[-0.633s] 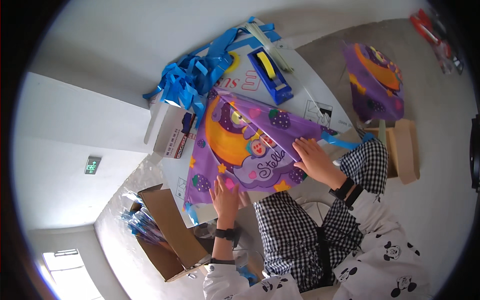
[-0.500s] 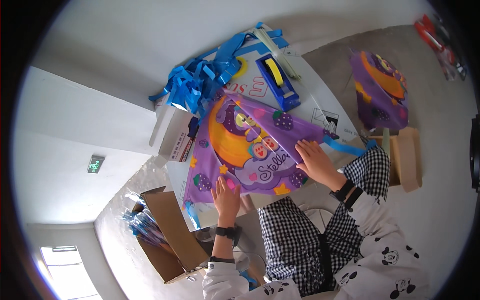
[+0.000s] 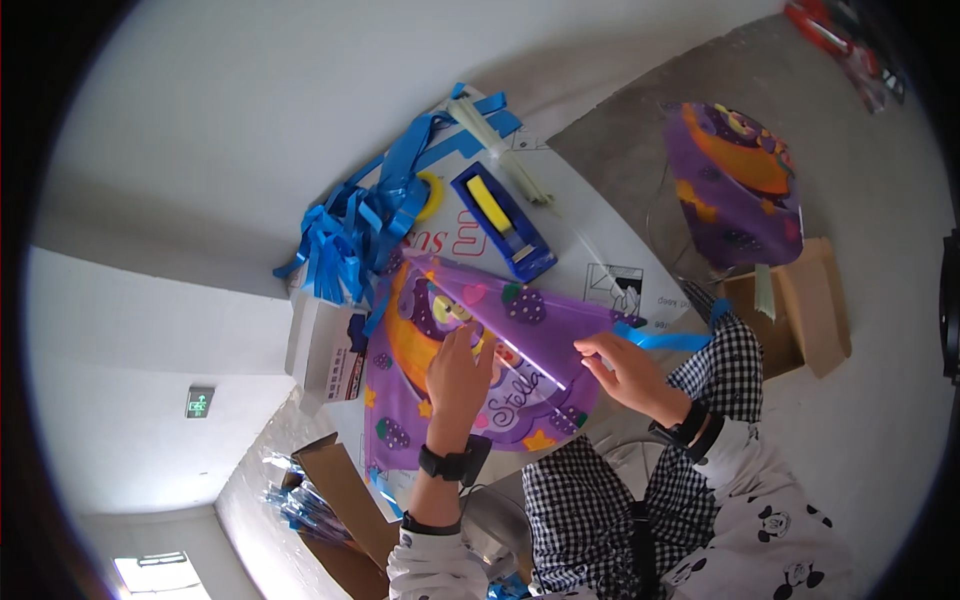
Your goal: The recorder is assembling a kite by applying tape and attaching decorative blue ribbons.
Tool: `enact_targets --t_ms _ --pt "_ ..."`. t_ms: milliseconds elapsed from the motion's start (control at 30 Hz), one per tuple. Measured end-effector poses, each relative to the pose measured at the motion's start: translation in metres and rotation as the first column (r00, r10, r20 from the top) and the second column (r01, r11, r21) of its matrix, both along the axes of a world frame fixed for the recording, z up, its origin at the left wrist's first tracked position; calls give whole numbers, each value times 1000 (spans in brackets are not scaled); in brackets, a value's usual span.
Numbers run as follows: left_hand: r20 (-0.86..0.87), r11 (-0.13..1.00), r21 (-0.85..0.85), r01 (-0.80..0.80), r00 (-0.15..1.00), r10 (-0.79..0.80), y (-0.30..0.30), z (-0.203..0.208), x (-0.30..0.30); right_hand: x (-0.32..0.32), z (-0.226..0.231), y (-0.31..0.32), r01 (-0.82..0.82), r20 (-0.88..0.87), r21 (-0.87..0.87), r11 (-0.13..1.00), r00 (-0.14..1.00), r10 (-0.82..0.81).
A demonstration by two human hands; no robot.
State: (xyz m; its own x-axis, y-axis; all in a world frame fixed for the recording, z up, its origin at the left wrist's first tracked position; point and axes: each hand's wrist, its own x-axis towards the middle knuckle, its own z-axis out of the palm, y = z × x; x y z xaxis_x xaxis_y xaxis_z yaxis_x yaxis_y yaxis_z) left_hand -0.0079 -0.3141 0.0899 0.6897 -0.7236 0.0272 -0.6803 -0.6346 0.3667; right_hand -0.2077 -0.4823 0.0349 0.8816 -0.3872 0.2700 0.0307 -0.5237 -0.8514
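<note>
A purple sheet like a kite sail (image 3: 540, 335), printed with an orange moon, a cartoon figure, berries and stars, lies over the white board-topped table. Its right part is folded inward, and a shiny pale strip (image 3: 530, 370) runs along the slanting fold. My left hand (image 3: 460, 385) is over the middle of the sheet beside that fold, fingers bent but apart. Near the sheet's right edge, my right hand (image 3: 630, 378) is raised, with thumb and fingers apart and nothing visible in it. A blue ribbon (image 3: 665, 338) trails from the right corner.
Behind the sheet are a blue tape dispenser (image 3: 503, 222), a heap of blue ribbons (image 3: 345, 235), a yellow tape roll (image 3: 432, 195) and pale thin sticks (image 3: 500, 150). Another purple sheet (image 3: 735, 190) lies at right, beyond an open cardboard box (image 3: 825, 310). A carton (image 3: 345, 490) of wrapped items stands lower left.
My left hand has moved up onto the sheet's middle, and my right hand has lifted off its edge. The right flap now lies farther over the print. The view has shifted.
</note>
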Motion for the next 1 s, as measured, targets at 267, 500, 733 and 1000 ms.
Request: enact_targets --t_ms 267,500,733,1000 --pt "248 956 -226 -188 938 243 39 -99 18 42 44 -119 147 79 -8 989 986 -146" --pt "123 955 -166 -247 955 268 51 -113 18 216 -24 -242 208 -20 -323 923 974 -227" --pt "78 957 -92 -274 956 282 48 -106 21 337 -94 -294 179 -253 359 916 963 -88" --pt "76 956 -53 -288 954 291 47 -106 21 381 -120 -294 253 19 218 943 965 -263"
